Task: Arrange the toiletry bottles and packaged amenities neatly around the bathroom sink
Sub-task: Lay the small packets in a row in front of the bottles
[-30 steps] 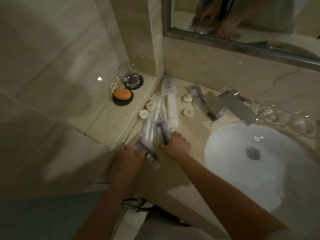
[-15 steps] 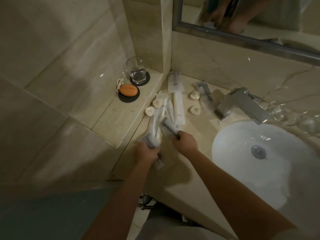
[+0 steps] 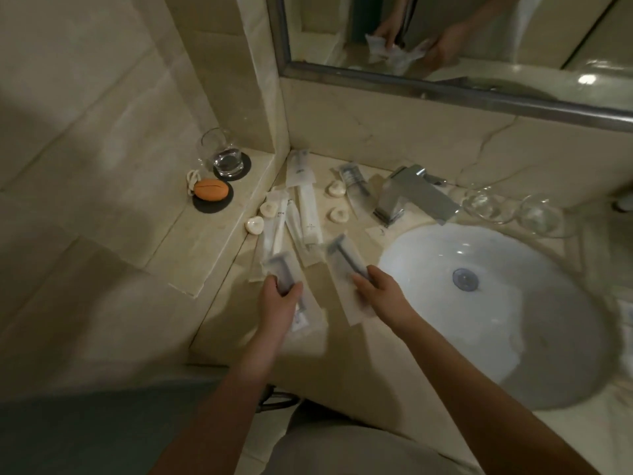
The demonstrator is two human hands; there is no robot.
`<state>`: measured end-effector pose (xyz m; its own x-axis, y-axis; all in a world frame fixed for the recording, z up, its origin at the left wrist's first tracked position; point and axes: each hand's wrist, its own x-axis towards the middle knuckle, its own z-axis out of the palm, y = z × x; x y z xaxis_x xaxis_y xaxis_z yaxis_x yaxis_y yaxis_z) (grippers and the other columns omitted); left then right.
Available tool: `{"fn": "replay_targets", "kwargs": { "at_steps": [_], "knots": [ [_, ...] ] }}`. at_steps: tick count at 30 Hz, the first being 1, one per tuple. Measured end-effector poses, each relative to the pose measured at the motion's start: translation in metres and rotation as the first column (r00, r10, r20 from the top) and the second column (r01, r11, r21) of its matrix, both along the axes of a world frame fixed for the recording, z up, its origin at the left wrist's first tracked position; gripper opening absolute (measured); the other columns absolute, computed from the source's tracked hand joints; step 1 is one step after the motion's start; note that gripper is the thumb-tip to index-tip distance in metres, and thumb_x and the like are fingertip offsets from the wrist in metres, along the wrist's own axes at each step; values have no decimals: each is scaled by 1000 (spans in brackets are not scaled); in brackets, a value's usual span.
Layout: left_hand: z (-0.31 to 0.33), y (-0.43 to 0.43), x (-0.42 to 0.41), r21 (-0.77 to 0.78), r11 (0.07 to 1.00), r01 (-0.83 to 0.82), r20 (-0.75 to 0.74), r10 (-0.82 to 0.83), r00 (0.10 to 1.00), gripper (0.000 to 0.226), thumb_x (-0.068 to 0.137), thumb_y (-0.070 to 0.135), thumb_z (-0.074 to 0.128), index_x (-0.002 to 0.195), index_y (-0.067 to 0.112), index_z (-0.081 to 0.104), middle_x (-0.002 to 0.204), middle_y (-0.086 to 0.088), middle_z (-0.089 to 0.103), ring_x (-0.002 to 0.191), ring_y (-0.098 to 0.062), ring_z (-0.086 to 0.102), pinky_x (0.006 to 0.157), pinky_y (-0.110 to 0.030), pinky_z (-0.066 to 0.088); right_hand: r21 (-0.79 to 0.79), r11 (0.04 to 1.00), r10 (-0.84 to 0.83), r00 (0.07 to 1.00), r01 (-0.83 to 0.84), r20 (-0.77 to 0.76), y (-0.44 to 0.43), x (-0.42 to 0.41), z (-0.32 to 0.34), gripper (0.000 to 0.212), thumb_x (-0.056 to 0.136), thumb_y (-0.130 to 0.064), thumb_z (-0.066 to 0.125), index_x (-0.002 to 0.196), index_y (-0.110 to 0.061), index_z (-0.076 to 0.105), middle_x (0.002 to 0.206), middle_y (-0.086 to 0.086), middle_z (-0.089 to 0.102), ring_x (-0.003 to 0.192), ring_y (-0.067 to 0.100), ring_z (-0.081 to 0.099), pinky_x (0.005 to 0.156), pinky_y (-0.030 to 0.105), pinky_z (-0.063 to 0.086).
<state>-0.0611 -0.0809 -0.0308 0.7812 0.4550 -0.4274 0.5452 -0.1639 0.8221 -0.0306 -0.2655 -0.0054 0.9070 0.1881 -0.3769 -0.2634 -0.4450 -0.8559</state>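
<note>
My left hand (image 3: 279,301) grips a clear packet with a dark razor (image 3: 284,269) in it, low on the counter left of the sink (image 3: 496,313). My right hand (image 3: 378,291) pinches a second razor packet (image 3: 344,260) beside the basin's left rim. Behind them lie several long white sachets (image 3: 308,214) in a loose fan toward the corner. Small round wrapped soaps (image 3: 337,189) (image 3: 254,224) sit among them. Another clear packet (image 3: 354,181) lies left of the faucet (image 3: 409,197).
A raised ledge on the left carries a glass of water (image 3: 222,152) on a dark coaster and an orange oval object (image 3: 210,189) on another coaster. Two upturned glasses (image 3: 513,209) stand right of the faucet. A mirror (image 3: 445,36) hangs above the backsplash.
My two hands have drawn apart, each with its own razor packet: the left stays low, the right has shifted right toward the basin. The view has moved slightly.
</note>
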Motion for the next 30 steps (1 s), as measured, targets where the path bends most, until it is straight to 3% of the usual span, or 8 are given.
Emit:
{"fn": "replay_targets", "kwargs": {
  "at_steps": [5, 11, 14, 16, 20, 23, 27, 30],
  "knots": [
    [13, -65, 10, -65, 985, 159, 67, -155, 986, 24, 85, 18, 63, 89, 0, 49, 83, -13, 52, 74, -21, 52, 64, -31, 42, 161, 958, -230, 972, 235, -54, -72, -25, 6, 20, 94, -18, 50, 76, -11, 45, 69, 4, 46, 66, 17, 46, 64, 28, 36],
    [25, -154, 18, -147, 926, 349, 110, -335, 936, 18, 81, 12, 62, 79, 10, 44, 74, -6, 46, 67, -17, 46, 54, -24, 38, 275, 859, -431, 900, 432, -67, -157, -48, 16, 11, 89, -7, 53, 79, -7, 56, 69, 5, 54, 68, 18, 50, 66, 29, 40],
    [28, -195, 19, -116, 872, 476, 117, -464, 878, 27, 72, 26, 64, 80, 11, 43, 77, -10, 46, 69, -17, 45, 61, -29, 37, 284, 805, -527, 848, 521, -61, -196, -61, 20, 19, 74, -18, 58, 81, 0, 58, 70, 9, 56, 68, 18, 52, 64, 29, 40],
    [30, -223, 20, -78, 823, 562, 132, -551, 824, 28, 79, 21, 65, 77, 13, 38, 77, -10, 44, 68, -17, 43, 63, -30, 34, 279, 764, -587, 806, 581, -72, -222, -69, 20, 28, 69, -18, 58, 82, 6, 57, 70, 8, 57, 66, 18, 53, 63, 30, 41],
    [30, -276, 29, -58, 756, 652, 142, -641, 755, 25, 85, 14, 63, 79, 12, 39, 79, -10, 48, 70, -17, 47, 62, -27, 36, 256, 692, -678, 730, 675, -92, -272, -78, 12, 6, 85, 0, 57, 83, -6, 56, 67, 4, 57, 54, 6, 54, 60, 25, 43],
    [29, -314, 43, -44, 740, 671, 134, -661, 738, 22, 84, 14, 64, 81, 9, 43, 83, -13, 55, 73, -19, 51, 64, -29, 38, 185, 647, -747, 664, 740, -43, -311, -73, 10, 16, 85, 4, 52, 80, -11, 54, 66, 3, 56, 48, 2, 51, 54, 17, 42],
    [27, -357, 67, -50, 748, 662, 102, -655, 748, 24, 83, 14, 65, 77, 11, 41, 82, -11, 50, 74, -18, 48, 65, -31, 37, 129, 579, -811, 585, 805, -17, -356, -54, 8, 23, 85, 4, 50, 76, -17, 50, 71, 7, 58, 56, 17, 51, 56, 26, 41],
    [31, -389, 88, -80, 747, 660, 82, -655, 751, 15, 84, 13, 60, 83, 10, 46, 80, -8, 51, 74, -19, 50, 60, -28, 36, 124, 569, -819, 574, 813, -11, -385, -31, 9, 24, 85, 7, 45, 80, -16, 50, 74, 8, 57, 56, 17, 48, 49, 19, 42]
  ]
}}
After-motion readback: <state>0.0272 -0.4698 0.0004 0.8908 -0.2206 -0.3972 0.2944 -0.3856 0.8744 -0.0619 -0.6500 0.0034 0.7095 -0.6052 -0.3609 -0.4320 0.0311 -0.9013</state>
